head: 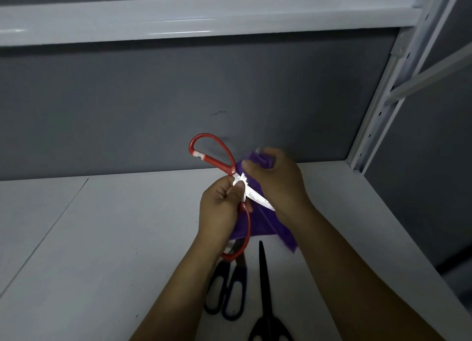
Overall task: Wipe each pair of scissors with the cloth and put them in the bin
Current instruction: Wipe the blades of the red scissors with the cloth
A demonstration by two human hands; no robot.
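Note:
My left hand [221, 209] grips red-handled scissors [217, 161] near the pivot, above the white shelf. One red loop stands up to the left, the other hangs below my hand. The short blades [255, 196] point right and down. My right hand [277, 179] holds a purple cloth [265, 224] bunched against the blades; the cloth hangs below both hands. Dark-blue-handled scissors [229, 294] lie on the shelf under my left forearm. All-black scissors [265, 289] lie just right of them, tips pointing away. No bin is in view.
The white shelf [102, 238] ends at a grey back wall [178, 105]. A white upper shelf beam [204, 21] runs overhead. A perforated white upright [378, 110] stands at the right corner, with the shelf's right edge beside it.

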